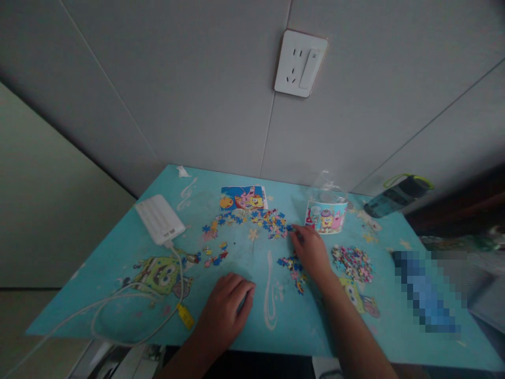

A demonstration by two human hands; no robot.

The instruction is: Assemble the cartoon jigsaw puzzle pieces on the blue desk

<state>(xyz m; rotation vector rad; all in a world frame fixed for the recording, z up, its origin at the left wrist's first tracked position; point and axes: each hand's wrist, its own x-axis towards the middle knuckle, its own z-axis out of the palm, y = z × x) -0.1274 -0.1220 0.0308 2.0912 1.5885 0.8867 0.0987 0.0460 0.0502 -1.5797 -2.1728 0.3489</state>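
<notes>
Taking the middle of the desk [292, 334] as the clock's centre, jigsaw pieces [276, 223] are lying in a loose arc from 11 to 1 o'clock, with smaller groups sitting at 9 and 4. The right hand [311, 250] is resting toward 2 o'clock, palm down and fingers bent, its fingertips meeting the arc's right end; whether they are pinching a piece, I cannot tell. The left hand [229, 302] is lying at 7 o'clock, fingers together and loosely curled, thumb slightly apart – apparently idle, with nothing showing in it.

A picture card [244, 198] is lying flat at 12 o'clock, presumably for easy viewing beyond the pieces. A clear tub [326, 217] is standing at 2 o'clock, and a separate heap [353, 263] is occupying 3 o'clock – probably set apart to avoid mixing. A white power bank [160, 218] is lying toward 10 o'clock, seemingly placed there for its cable [112, 297] to trail clear of the pieces.
</notes>
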